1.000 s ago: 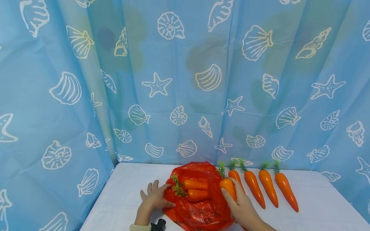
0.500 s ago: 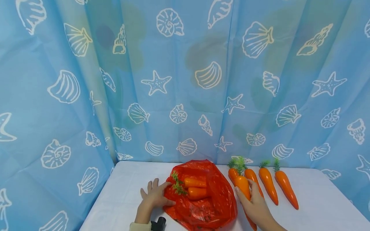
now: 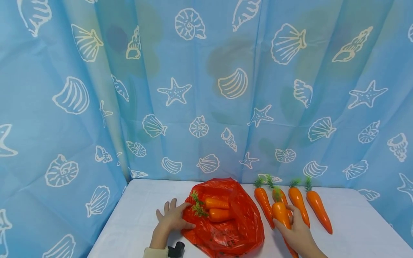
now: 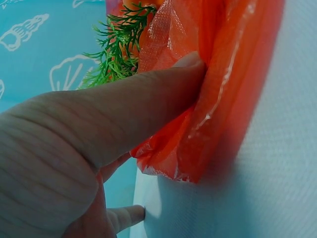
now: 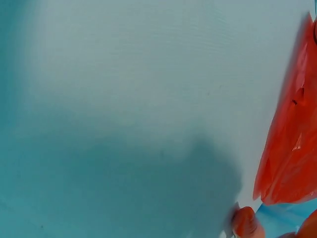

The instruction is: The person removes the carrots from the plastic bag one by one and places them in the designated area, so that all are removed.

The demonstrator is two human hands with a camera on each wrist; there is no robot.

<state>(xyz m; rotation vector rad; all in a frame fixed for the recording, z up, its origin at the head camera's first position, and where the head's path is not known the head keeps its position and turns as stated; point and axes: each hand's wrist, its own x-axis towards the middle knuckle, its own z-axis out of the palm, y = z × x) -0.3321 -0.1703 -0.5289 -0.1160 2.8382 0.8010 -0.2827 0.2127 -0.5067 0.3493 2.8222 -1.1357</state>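
Observation:
In the head view my right hand (image 3: 297, 229) grips an orange carrot (image 3: 281, 215) with a green leafy top, held over the row of carrots. My left hand (image 3: 174, 218) rests at the left side of a crumpled red plastic bag (image 3: 237, 234), fingers spread. In the left wrist view its thumb (image 4: 143, 99) lies straight against the bag film. Two carrots (image 3: 219, 215) lie in the bag's mouth with their leafy tops toward my left hand. The right wrist view shows mostly tabletop, with the bag at its right edge and the held carrot not clearly visible.
Several carrots lie in a row right of the bag, among them a left one (image 3: 264, 204) and a rightmost one (image 3: 318, 211). They stand on a white table (image 3: 138, 200). Behind it hangs a blue curtain (image 3: 200, 107) with white shell prints.
My right hand has moved right with its carrot, from beside the bag to above the row of carrots. The left hand stays against the bag, whose right side has spread out slightly.

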